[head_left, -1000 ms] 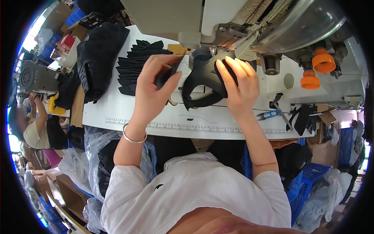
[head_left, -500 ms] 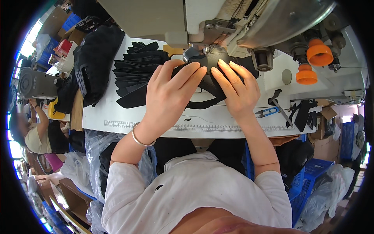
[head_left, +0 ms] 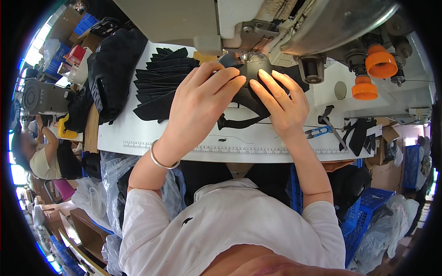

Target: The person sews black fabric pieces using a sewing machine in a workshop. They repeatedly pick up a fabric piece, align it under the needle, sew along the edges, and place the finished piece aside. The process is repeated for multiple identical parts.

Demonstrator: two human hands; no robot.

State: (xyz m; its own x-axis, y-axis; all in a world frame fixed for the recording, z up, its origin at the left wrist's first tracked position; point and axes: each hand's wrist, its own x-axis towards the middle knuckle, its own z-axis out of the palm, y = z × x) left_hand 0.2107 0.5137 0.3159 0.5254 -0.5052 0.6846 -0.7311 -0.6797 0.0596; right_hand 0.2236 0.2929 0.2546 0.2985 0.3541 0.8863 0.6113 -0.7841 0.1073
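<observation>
Black piece [head_left: 251, 78] now under the needle; our left hand [head_left: 200, 101] and right hand [head_left: 283, 103], fingers flat, have pressed it down.

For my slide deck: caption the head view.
Both hands, left hand and right hand, press a black fabric piece flat.

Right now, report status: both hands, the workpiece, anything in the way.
Left hand and right hand flat, pressing black fabric piece under sewing machine head. Stack of black cut pieces lies left. Blue thread snips right.
</observation>
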